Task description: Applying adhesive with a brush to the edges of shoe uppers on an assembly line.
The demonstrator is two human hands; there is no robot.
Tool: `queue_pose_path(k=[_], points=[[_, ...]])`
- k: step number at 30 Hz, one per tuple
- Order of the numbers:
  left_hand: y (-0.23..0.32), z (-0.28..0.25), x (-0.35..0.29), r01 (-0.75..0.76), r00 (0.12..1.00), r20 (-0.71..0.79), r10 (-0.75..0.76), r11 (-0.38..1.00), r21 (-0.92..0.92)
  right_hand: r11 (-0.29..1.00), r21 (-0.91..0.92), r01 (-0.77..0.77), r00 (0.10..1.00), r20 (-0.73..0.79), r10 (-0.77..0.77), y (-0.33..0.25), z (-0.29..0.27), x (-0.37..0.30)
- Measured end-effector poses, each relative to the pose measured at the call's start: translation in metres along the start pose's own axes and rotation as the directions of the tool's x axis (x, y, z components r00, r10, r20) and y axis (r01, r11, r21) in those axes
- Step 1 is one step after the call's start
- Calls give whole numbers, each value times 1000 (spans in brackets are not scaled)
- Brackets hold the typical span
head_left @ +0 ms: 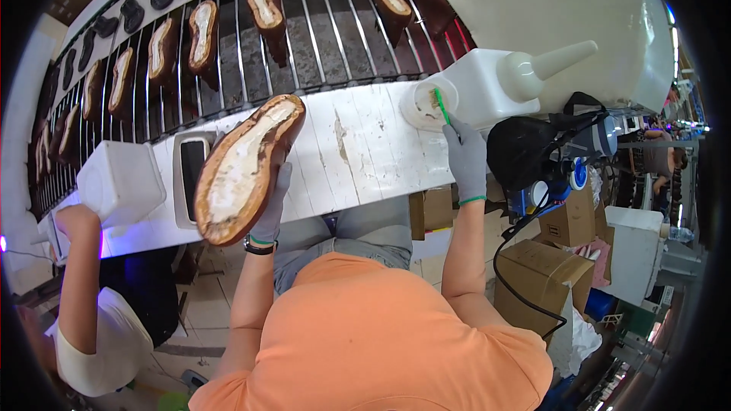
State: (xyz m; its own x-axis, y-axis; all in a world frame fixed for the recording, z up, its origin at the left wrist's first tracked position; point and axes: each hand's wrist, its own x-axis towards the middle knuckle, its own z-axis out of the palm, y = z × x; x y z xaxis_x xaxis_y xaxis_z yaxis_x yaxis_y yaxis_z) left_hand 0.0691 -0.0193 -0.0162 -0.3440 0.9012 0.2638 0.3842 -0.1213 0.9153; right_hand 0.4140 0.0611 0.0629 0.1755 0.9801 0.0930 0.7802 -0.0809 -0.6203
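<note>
Head view: elongated brown shoe (pixel 247 171), underside pale and streaked, clasped in left grip (pixel 272 209); right of shoe, right grip (pixel 464 152) holding slim green brush (pixel 441 105) at round translucent cup (pixel 416 112).

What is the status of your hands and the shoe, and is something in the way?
Left hand holds brown shoe, underside up. Right hand holds green brush at pale cup. White spouted bottle close beside cup, not between shoe and brush.

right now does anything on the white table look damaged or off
Yes: the white tabletop has a ragged, brownish patch between the upturned shoe in the left hand and the cup. It stands out against the pale surface, as if chipped or stained; I cannot tell which.
</note>
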Motion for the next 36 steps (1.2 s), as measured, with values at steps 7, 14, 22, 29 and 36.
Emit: queue_pose_path(k=[7, 14, 22, 29, 36], points=[[-4, -12, -25, -39, 999, 39, 38, 999, 12, 996, -88, -24, 992, -122, 13, -2, 7, -5], [-23, -20, -45, 270, 960, 84, -266, 962, -41, 945, -308, -108, 989, -128, 72, -7, 6, 1], [-80, -31, -66, 148, 986, 115, -125, 965, -219, 947, -308, -87, 978, -206, 23, 25, 37, -12], [-80, -11, -48, 178, 956, 268, -122, 964, -198, 971, 230, -65, 996, -45, 77, 62, 48, -29], [-71, -4, -38, 218, 966, 182, -186, 959, -179, 983, 175, -52, 982, -170, 82, 38, 46, -42]])
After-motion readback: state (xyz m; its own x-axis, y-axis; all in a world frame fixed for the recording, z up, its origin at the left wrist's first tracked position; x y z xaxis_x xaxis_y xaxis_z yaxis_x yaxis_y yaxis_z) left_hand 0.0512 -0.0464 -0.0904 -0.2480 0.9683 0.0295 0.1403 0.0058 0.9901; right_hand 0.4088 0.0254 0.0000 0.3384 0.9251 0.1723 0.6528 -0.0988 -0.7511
